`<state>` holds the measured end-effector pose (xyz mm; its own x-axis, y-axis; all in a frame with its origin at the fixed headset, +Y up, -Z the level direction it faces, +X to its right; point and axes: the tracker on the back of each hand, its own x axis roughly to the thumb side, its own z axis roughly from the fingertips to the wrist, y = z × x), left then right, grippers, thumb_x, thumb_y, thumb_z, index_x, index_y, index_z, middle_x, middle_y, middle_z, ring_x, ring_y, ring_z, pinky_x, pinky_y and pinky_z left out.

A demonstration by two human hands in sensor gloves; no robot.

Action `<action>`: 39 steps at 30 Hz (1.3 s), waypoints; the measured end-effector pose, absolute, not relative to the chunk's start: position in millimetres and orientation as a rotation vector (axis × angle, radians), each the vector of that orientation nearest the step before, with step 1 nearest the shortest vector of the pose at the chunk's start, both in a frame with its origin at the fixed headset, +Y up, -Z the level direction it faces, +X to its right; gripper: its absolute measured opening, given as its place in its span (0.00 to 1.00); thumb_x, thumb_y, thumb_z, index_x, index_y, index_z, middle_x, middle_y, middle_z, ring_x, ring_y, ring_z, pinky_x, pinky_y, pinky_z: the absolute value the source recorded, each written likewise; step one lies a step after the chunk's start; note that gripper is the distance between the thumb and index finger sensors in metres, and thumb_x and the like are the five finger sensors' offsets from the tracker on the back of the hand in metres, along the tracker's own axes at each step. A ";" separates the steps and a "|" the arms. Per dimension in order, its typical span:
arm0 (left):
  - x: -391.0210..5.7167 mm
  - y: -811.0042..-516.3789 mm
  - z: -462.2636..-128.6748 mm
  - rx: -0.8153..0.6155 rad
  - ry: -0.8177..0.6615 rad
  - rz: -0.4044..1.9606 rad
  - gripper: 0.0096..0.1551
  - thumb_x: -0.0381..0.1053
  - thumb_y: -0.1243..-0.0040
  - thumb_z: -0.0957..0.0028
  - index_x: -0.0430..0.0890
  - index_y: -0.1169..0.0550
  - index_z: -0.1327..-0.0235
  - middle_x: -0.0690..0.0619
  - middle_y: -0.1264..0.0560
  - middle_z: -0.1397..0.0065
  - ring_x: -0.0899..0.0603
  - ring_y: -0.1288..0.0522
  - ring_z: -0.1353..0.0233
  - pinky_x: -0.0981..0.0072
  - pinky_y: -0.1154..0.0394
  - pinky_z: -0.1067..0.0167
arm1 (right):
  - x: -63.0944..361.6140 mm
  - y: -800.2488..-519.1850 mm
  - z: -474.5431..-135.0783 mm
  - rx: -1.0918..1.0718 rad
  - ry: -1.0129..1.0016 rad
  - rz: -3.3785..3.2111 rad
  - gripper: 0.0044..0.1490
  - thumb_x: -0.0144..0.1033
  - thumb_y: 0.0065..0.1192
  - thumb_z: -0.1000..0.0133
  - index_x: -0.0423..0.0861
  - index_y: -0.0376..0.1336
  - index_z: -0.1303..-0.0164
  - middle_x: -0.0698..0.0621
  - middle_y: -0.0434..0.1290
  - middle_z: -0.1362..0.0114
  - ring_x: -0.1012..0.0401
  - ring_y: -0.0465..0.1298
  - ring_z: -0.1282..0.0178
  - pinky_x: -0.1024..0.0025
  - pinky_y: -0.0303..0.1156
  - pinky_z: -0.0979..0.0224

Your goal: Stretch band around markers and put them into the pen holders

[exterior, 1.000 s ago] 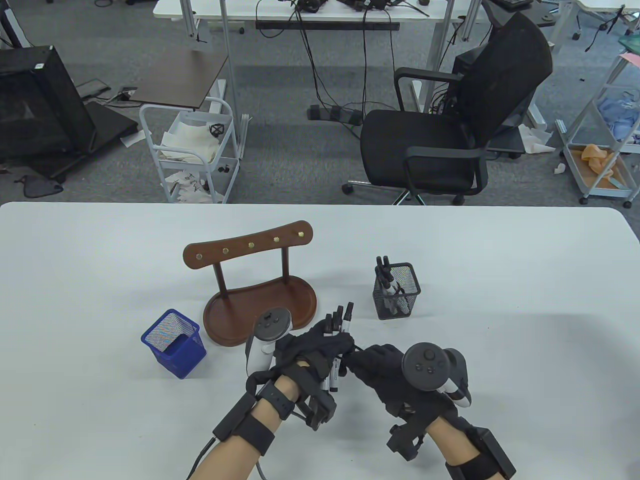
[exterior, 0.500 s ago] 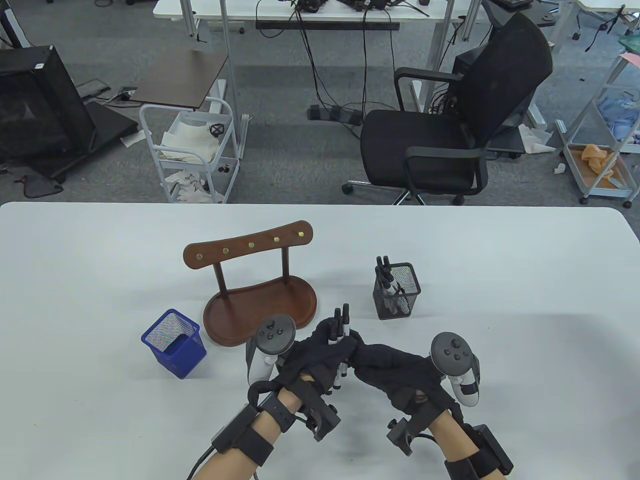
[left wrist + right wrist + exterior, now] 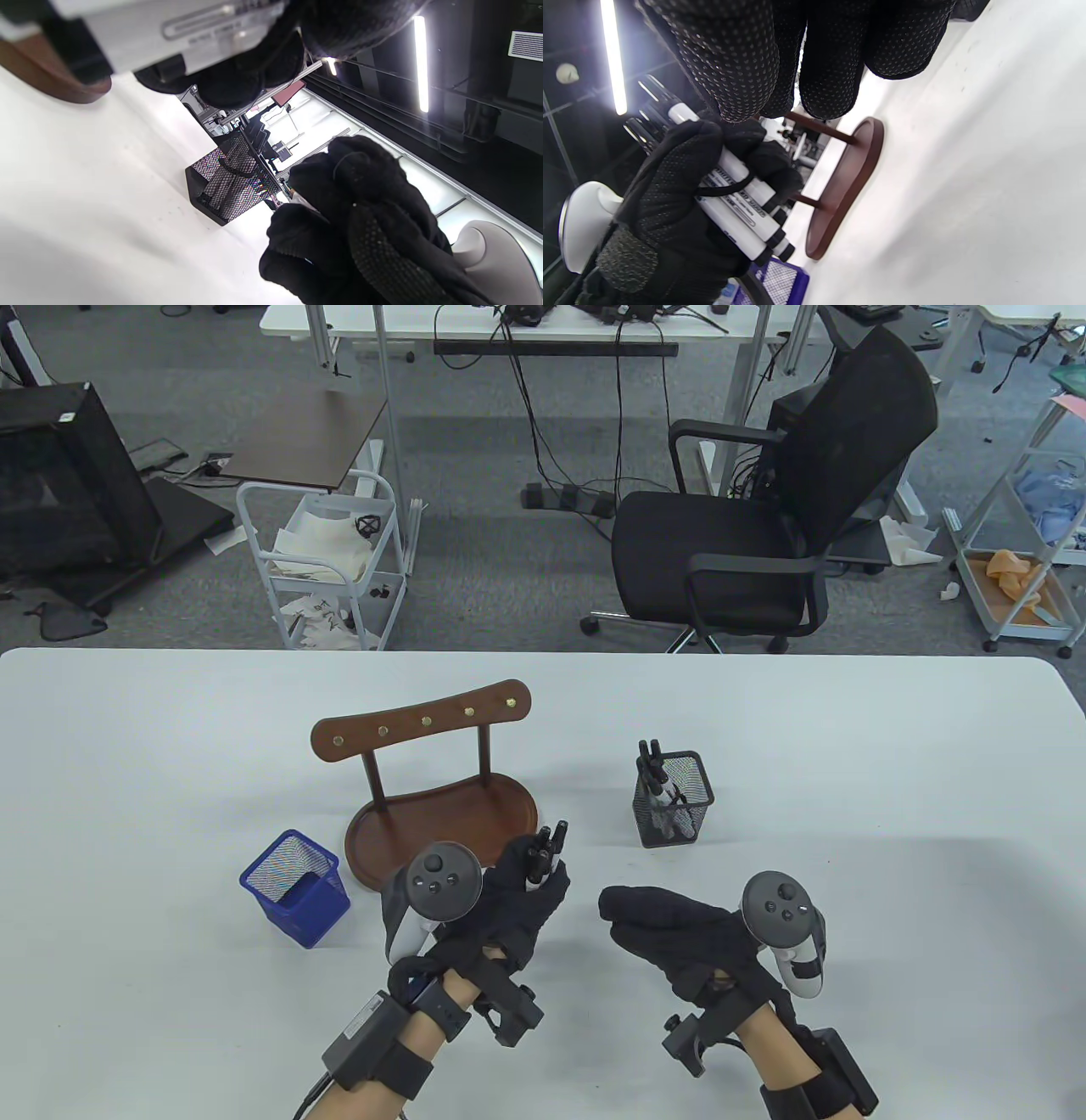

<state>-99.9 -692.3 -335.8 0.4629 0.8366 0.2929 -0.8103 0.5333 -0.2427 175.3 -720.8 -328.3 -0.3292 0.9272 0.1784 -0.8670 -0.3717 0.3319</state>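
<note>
Nearest, the left hand (image 3: 517, 899) curls round a bundle of markers (image 3: 742, 203), a black band (image 3: 725, 190) looped about them, presumably holding them together for the drop. The right hand (image 3: 670, 920) hovers just beside, fingers relaxed, holding nothing. Farther across the desk (image 3: 891, 780) stand the blue pen holder (image 3: 297, 886) and the black mesh pen holder (image 3: 674, 799), which already has markers.

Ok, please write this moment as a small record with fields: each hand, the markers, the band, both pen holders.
left hand: grips the marker bundle, raised above the table
right hand: holds nothing, apart from the bundle
band: black, around the markers
blue pen holder: no markers visible inside
black pen holder: already has markers standing in it
</note>
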 end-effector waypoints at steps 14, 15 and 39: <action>-168.0 -664.2 -329.4 0.052 -0.340 1.087 0.27 0.53 0.43 0.35 0.49 0.40 0.30 0.51 0.26 0.30 0.43 0.20 0.33 0.44 0.23 0.29 | 168.4 -719.9 -324.8 0.454 0.210 2.050 0.23 0.35 0.80 0.47 0.59 0.75 0.42 0.61 0.81 0.30 0.53 0.80 0.33 0.46 0.72 0.25; -174.3 -662.1 -329.4 0.063 -0.336 1.090 0.27 0.53 0.43 0.35 0.49 0.40 0.30 0.51 0.26 0.30 0.43 0.20 0.32 0.43 0.24 0.29 | 167.9 -719.8 -324.7 0.458 0.210 2.054 0.23 0.35 0.79 0.47 0.59 0.75 0.42 0.61 0.81 0.30 0.53 0.80 0.33 0.46 0.72 0.25; -329.5 -665.9 -338.8 0.264 -0.022 1.073 0.27 0.54 0.43 0.35 0.53 0.41 0.30 0.54 0.28 0.27 0.43 0.22 0.29 0.43 0.27 0.24 | 162.7 -720.2 -322.3 0.503 0.208 2.155 0.24 0.39 0.80 0.48 0.58 0.75 0.41 0.60 0.81 0.30 0.53 0.80 0.32 0.46 0.70 0.24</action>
